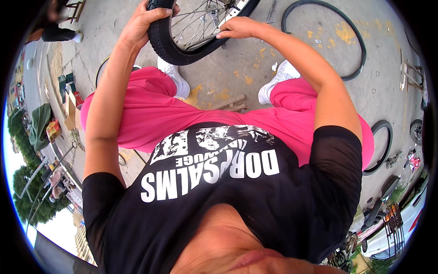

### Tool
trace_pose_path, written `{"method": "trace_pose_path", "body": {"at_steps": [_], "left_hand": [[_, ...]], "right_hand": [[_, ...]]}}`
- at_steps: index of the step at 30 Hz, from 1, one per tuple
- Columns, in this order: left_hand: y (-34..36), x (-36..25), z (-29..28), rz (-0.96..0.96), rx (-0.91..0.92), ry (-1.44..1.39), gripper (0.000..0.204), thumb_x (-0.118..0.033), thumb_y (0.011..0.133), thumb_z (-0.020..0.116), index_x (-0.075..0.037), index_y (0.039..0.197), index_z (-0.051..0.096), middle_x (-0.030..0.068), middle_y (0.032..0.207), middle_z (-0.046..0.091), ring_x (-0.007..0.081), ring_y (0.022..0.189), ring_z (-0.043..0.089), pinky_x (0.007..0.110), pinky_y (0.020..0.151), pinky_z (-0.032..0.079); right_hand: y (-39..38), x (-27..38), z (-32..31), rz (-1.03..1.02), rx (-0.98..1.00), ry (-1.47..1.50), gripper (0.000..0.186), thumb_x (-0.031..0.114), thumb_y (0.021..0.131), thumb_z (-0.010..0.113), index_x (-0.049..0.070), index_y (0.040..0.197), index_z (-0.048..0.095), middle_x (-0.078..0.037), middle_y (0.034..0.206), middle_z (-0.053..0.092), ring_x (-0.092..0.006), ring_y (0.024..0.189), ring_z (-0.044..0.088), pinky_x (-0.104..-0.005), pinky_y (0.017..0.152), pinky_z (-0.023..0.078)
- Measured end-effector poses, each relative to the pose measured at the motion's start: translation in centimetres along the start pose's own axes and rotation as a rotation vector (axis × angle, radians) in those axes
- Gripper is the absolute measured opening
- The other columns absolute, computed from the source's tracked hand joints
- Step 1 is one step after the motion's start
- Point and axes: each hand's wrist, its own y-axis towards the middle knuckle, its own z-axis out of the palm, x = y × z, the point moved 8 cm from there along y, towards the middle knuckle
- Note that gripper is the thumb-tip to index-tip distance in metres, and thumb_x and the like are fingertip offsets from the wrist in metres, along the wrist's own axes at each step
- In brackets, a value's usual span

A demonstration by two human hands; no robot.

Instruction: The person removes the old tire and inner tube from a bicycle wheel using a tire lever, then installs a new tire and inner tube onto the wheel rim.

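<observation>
A bicycle wheel (189, 44) with a knobby black tyre is tilted up in front of my knees, cut off by the upper edge of the head view. My left hand (145, 23) is closed around the tyre on its left side, thumb across the tread. At the right side of the wheel, my right hand (237, 28) reaches in, its fingertips pinching at the rim's edge beside the tyre. Whether tyre and rim are parted there, I cannot tell. Thin spokes run up to the hub at the top. Through them shows a metal wrench (212, 13) on the ground.
A loose black tyre (362, 41) lies on the concrete at the right, another ring-shaped tyre (389, 146) beyond my knee. Wood pieces (233, 103) lie between my white shoes. Cardboard (70, 109) stands at the left. Another person's leg (59, 34) shows at the upper left.
</observation>
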Motion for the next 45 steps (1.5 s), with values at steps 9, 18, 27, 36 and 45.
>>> {"method": "trace_pose_path", "body": {"at_steps": [9,18,27,36,45], "left_hand": [[0.0,-1.1,1.0,0.058,0.004,0.006,0.050,-0.009,0.062,0.068,0.001,0.111,0.058,0.0064,0.085,0.062,0.0148,0.079,0.059,0.026,0.072,0.047],[1.3,-1.2,1.1,0.042,0.021,0.042,0.043,-0.005,0.066,0.063,0.000,0.109,0.058,0.0063,0.084,0.062,0.0145,0.078,0.058,0.026,0.072,0.046],[2.8,-1.0,0.0,0.055,-0.151,-0.019,0.039,-0.003,0.066,0.063,-0.002,0.104,0.058,0.0053,0.075,0.057,0.0131,0.062,0.052,0.026,0.053,0.043],[3.9,-1.2,1.4,0.148,-0.235,-0.132,0.030,0.002,0.068,0.060,-0.003,0.098,0.062,0.0040,0.068,0.055,0.0127,0.053,0.047,0.027,0.047,0.037],[3.5,-1.2,3.3,0.185,-0.196,-0.197,0.033,0.005,0.072,0.058,-0.004,0.103,0.061,0.0032,0.073,0.058,0.0133,0.059,0.050,0.028,0.052,0.041]], "right_hand": [[-0.2,-0.4,1.5,0.044,0.028,0.065,0.048,0.052,0.090,0.049,0.007,0.088,0.064,-0.014,0.073,0.063,-0.0357,0.076,0.062,-0.0447,0.069,0.047],[-2.3,1.8,-0.1,0.082,-0.096,-0.058,0.049,0.053,0.090,0.048,0.007,0.088,0.064,-0.015,0.075,0.064,-0.0360,0.079,0.062,-0.0459,0.069,0.048],[-5.5,2.8,2.3,0.163,-0.041,0.218,0.051,0.051,0.093,0.045,0.003,0.089,0.063,-0.014,0.074,0.062,-0.0287,0.070,0.060,-0.0413,0.063,0.047],[-12.4,10.5,6.9,0.695,0.005,1.196,0.034,0.036,0.096,0.048,0.004,0.088,0.052,0.002,0.058,0.035,-0.0082,0.043,0.027,-0.0269,0.038,0.021],[-11.8,17.0,9.8,0.819,-0.269,1.385,0.033,0.034,0.099,0.042,0.001,0.097,0.050,-0.001,0.066,0.038,-0.0087,0.047,0.030,-0.0259,0.038,0.023]]}}
